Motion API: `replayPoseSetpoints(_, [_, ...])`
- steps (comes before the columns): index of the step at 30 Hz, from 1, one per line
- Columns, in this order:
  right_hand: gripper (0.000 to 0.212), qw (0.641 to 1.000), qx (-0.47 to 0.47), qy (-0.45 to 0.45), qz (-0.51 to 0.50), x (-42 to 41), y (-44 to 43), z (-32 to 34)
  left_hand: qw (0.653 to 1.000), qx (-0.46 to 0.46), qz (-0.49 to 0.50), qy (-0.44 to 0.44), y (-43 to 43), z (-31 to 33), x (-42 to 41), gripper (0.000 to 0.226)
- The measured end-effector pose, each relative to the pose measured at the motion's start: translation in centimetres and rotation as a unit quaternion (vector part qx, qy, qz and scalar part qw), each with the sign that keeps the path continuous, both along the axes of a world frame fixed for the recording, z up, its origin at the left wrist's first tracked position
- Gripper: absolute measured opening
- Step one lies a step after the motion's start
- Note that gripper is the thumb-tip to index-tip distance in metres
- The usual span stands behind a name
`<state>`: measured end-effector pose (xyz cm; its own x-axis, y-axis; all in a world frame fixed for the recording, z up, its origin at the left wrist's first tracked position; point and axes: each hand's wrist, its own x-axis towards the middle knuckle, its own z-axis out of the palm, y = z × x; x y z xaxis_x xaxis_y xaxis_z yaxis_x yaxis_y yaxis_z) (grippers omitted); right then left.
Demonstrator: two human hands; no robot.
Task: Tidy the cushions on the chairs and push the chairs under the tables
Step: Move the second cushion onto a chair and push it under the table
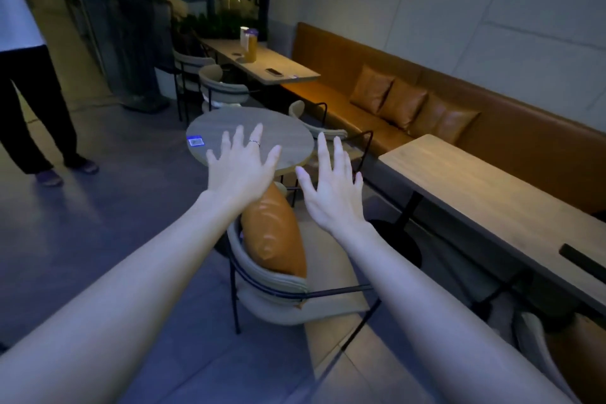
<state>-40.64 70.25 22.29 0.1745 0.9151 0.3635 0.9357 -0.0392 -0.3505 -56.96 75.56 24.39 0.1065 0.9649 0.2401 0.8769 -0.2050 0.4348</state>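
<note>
An orange leather cushion stands upright against the curved back of a grey chair with a thin black frame. The chair stands in front of a small round wooden table. My left hand hovers above the cushion's top with fingers spread and holds nothing. My right hand is stretched out to the right of the cushion, also spread and empty. A second grey chair sits on the far side of the round table.
A long orange bench with three cushions runs along the right wall. A rectangular table stands at the right, another with bottles and phones further back. Two grey chairs face it. A person stands at the left.
</note>
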Motion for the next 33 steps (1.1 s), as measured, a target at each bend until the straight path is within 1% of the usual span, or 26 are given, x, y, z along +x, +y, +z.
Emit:
replayPoseSetpoints(3, [0.073,0.999,-0.053,0.004,0.006,0.7,5.1,-3.9,0.999,-0.042,0.011,0.009,5.2,-3.9,0.3,0.070])
replayPoseSetpoints(9, [0.077,0.979,-0.193,0.064,-0.003,3.1,14.3,-13.1,0.990,-0.136,0.031,-0.004,14.3,-12.1,3.2,0.071])
replayPoseSetpoints(11, [0.079,0.968,-0.230,0.095,-0.009,3.2,16.4,-16.0,0.984,-0.176,0.029,-0.014,16.6,-14.4,4.2,0.076])
replayPoseSetpoints(14, [0.085,0.941,-0.293,0.168,-0.009,2.7,18.5,-20.1,0.968,-0.245,0.043,-0.044,20.1,-18.1,5.0,0.096])
replayPoseSetpoints(15, [0.088,0.930,-0.312,0.193,-0.009,2.3,19.0,-21.4,0.961,-0.266,0.050,-0.058,21.0,-19.3,5.2,0.099])
replayPoseSetpoints(17, [0.095,0.899,-0.358,0.251,-0.009,1.4,19.5,-23.7,0.946,-0.304,0.071,-0.081,22.6,-21.2,5.7,0.092])
replayPoseSetpoints(19, [0.101,0.873,-0.402,0.275,0.001,0.5,19.6,-25.6,0.933,-0.328,0.094,-0.113,24.0,-23.0,5.8,0.092])
replayPoseSetpoints(21, [0.104,0.873,-0.410,0.263,0.009,-0.1,19.5,-26.8,0.917,-0.351,0.109,-0.157,25.5,-24.5,5.9,0.104])
replayPoseSetpoints(23, [0.103,0.879,-0.401,0.258,0.010,-0.2,19.7,-27.5,0.896,-0.377,0.133,-0.192,26.6,-25.7,6.2,0.109])
replayPoseSetpoints(25, [0.102,0.881,-0.400,0.252,0.015,-0.1,19.6,-27.9,0.874,-0.409,0.160,-0.206,27.6,-26.7,6.5,0.117])
replayPoseSetpoints(27, [0.101,0.883,-0.402,0.241,0.018,-0.1,19.6,-28.1,0.863,-0.434,0.167,-0.197,28.8,-27.2,6.8,0.126])
replayPoseSetpoints(30, [0.097,0.894,-0.388,0.223,0.014,0.2,19.7,-28.3,0.860,-0.449,0.164,-0.179,31.3,-27.3,7.0,0.131])
replayPoseSetpoints(32, [0.089,0.902,-0.367,0.228,0.002,0.5,19.8,-28.3,0.873,-0.439,0.151,-0.149,32.8,-27.4,6.7,0.131])
replayPoseSetpoints(33, [0.084,0.904,-0.356,0.236,-0.008,0.6,19.8,-28.3,0.886,-0.426,0.139,-0.116,33.3,-27.6,6.3,0.130])
